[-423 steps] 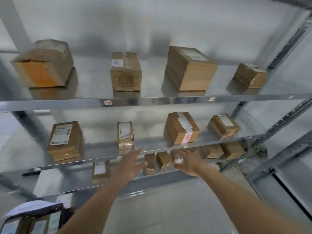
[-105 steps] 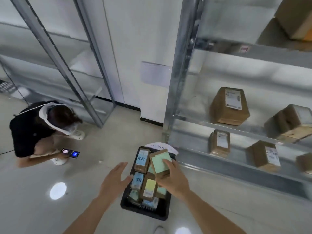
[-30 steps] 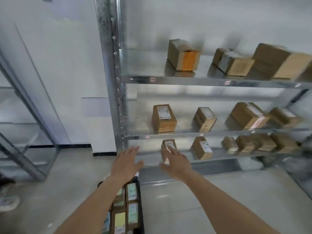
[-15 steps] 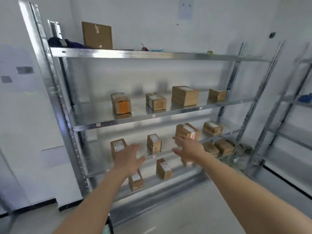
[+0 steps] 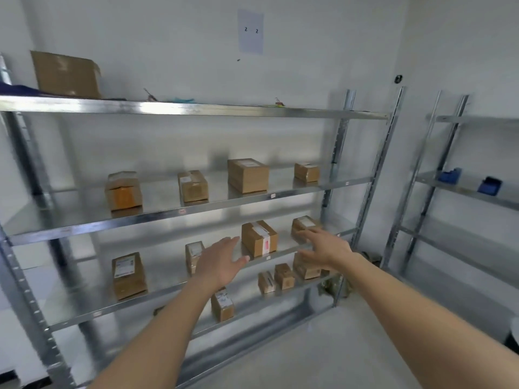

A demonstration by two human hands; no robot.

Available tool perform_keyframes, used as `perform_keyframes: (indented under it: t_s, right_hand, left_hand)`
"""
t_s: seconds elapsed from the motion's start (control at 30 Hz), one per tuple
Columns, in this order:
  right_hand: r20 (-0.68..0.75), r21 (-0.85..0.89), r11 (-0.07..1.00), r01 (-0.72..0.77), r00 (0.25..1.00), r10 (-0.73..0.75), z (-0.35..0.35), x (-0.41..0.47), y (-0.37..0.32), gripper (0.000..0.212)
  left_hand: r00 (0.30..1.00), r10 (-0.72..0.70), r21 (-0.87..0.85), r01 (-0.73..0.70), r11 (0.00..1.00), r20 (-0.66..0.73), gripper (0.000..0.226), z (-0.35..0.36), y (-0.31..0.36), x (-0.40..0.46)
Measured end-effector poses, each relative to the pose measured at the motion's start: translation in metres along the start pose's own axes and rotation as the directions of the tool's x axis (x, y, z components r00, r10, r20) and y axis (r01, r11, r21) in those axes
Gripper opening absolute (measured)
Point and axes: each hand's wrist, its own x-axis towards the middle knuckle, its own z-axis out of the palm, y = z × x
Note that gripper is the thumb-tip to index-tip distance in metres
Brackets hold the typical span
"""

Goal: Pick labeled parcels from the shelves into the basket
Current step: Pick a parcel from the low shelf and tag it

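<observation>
1. Head view: parcel with a red-striped label (image 5: 259, 238) sits on the third shelf (image 5: 168, 287), between both hands.
2. To do this well, I would close both hands on its opposite sides before lifting.
3. Left hand (image 5: 220, 263) and right hand (image 5: 325, 248) are spread, holding nothing.
4. Basket is out of view.

1. Plain white walls (image 5: 309, 51), evenly lit, one bearing a pale paper sheet printed "2 2" (image 5: 250, 31).
2. A galvanised steel rack of shiny shelves (image 5: 196, 109).
3. A second grey metal rack (image 5: 449, 136) stands rightward.
4. Light grey smooth floor (image 5: 323, 355).
</observation>
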Motion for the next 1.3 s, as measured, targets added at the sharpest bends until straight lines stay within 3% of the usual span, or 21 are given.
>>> perform_keyframes:
  t_s: [0.3, 0.47, 0.7, 0.9, 1.2, 1.3]
  right_hand:
    - [0.111, 0.019, 1.000, -0.011, 0.994, 0.009, 0.037, 0.071, 0.094, 0.066]
    - [0.143, -0.036, 0.999, 0.010, 0.990, -0.005, 0.060, 0.149, 0.135, 0.066]
    - [0.225, -0.094, 0.995, 0.033, 0.974, -0.011, 0.062, 0.281, 0.179, 0.067]
    - [0.222, -0.079, 0.995, 0.060, 0.974, -0.041, 0.071, 0.365, 0.200, 0.065]
    - [0.330, -0.075, 0.979, 0.187, 0.931, -0.153, 0.119, 0.460, 0.229, 0.064]
    - [0.363, 0.008, 0.972, 0.233, 0.905, -0.220, 0.140, 0.493, 0.245, 0.062]
  left_hand:
    - [0.994, -0.024, 0.033, 0.020, 0.999, 0.105, 0.067, 0.080, 0.037, 0.085]
    - [0.990, -0.017, 0.049, 0.010, 0.999, 0.141, 0.059, 0.121, 0.038, 0.169]
    - [0.983, -0.077, -0.065, 0.089, 0.994, 0.166, 0.061, 0.182, 0.021, 0.304]
    - [0.982, -0.094, 0.043, 0.088, 0.995, 0.165, 0.068, 0.197, 0.012, 0.373]
    - [0.957, -0.248, 0.045, 0.243, 0.969, 0.149, 0.073, 0.247, 0.002, 0.445]
    - [0.933, -0.328, 0.049, 0.324, 0.945, 0.146, 0.076, 0.278, 0.002, 0.467]
